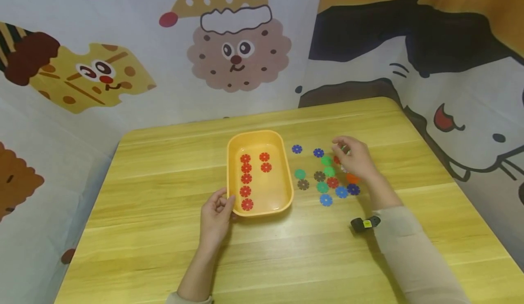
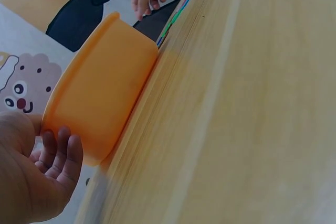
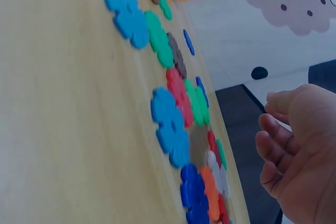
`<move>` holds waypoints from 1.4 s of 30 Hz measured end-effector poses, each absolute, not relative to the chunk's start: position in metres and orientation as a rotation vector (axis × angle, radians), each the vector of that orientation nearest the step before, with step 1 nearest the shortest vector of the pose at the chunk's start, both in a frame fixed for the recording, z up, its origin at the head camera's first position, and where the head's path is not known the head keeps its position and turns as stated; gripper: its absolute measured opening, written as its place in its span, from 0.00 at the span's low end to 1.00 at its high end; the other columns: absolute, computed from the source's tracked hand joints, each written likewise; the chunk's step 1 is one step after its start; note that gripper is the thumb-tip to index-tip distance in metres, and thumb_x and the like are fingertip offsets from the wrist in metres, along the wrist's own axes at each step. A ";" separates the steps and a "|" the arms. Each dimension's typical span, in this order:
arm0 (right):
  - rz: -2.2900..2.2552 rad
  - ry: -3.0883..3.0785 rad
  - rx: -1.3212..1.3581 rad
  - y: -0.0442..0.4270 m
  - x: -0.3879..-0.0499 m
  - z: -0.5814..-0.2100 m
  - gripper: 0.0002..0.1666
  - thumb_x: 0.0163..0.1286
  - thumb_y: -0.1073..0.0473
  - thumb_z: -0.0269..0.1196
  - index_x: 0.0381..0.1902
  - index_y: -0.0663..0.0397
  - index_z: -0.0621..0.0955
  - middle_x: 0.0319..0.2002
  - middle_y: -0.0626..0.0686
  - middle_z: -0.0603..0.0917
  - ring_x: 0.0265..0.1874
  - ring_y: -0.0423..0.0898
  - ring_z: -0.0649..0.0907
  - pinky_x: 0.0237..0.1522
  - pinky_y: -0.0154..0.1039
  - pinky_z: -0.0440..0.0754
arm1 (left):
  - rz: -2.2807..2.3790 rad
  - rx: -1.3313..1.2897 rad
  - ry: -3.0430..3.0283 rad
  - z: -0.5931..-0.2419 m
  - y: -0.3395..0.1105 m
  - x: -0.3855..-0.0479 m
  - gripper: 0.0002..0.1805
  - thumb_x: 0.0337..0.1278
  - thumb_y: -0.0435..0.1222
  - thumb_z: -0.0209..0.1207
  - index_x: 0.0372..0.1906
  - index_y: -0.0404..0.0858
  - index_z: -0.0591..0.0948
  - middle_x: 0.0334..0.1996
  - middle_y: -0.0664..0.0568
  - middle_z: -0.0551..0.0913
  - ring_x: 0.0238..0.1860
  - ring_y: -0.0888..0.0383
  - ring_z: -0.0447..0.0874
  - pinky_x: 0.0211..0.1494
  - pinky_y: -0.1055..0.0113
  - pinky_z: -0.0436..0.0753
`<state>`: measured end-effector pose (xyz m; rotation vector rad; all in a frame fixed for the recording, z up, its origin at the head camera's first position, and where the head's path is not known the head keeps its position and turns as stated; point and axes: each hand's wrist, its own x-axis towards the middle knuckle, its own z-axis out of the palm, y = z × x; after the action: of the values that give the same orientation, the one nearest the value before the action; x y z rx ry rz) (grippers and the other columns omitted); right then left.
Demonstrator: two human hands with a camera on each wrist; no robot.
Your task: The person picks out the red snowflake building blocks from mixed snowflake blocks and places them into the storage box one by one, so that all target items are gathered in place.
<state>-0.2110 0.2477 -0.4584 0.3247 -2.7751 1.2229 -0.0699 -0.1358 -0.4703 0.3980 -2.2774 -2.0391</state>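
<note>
Before cartoon-printed cloth (image 1: 239, 74), a wood-grained table (image 1: 163, 190) bears loose colourful discs (image 1: 329, 171).

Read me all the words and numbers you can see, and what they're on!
No words or numbers can be read.
Yellow label on the black gadget: any writing is too small and blurred.
Tray and flower discs: none that I can see.
</note>
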 end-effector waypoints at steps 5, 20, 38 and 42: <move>1.176 -2.834 0.306 0.255 -0.210 -0.461 0.19 0.76 0.59 0.61 0.58 0.65 0.79 0.43 0.60 0.81 0.37 0.53 0.79 0.25 0.35 0.82 | -2.043 0.394 -2.275 -0.469 -0.136 -0.070 0.20 0.70 0.32 0.61 0.62 0.29 0.77 0.35 0.32 0.81 0.26 0.59 0.84 0.31 0.68 0.89; 1.003 -3.068 0.318 0.267 -0.207 -0.467 0.14 0.68 0.55 0.70 0.44 0.61 0.86 0.40 0.58 0.84 0.38 0.54 0.80 0.40 0.49 0.83 | -2.031 0.399 -2.292 -0.469 -0.137 -0.070 0.20 0.69 0.33 0.62 0.62 0.30 0.77 0.34 0.33 0.82 0.25 0.59 0.83 0.30 0.69 0.88; 1.050 -3.140 0.213 0.270 -0.207 -0.463 0.30 0.71 0.49 0.68 0.57 0.70 0.77 0.49 0.67 0.80 0.48 0.63 0.79 0.51 0.59 0.82 | -2.033 0.402 -2.295 -0.467 -0.136 -0.069 0.21 0.69 0.34 0.62 0.63 0.31 0.77 0.34 0.34 0.82 0.25 0.58 0.83 0.29 0.70 0.87; 1.085 -3.126 0.225 0.269 -0.209 -0.465 0.26 0.71 0.52 0.68 0.55 0.68 0.76 0.50 0.66 0.78 0.48 0.62 0.78 0.50 0.57 0.82 | -2.022 0.410 -2.305 -0.467 -0.137 -0.069 0.21 0.70 0.34 0.62 0.62 0.31 0.77 0.34 0.35 0.82 0.25 0.58 0.83 0.29 0.70 0.87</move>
<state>-0.2087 0.2692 -0.4653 0.2249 -3.1262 1.0854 -0.0691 -0.1367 -0.4673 0.4097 -2.3049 -2.0222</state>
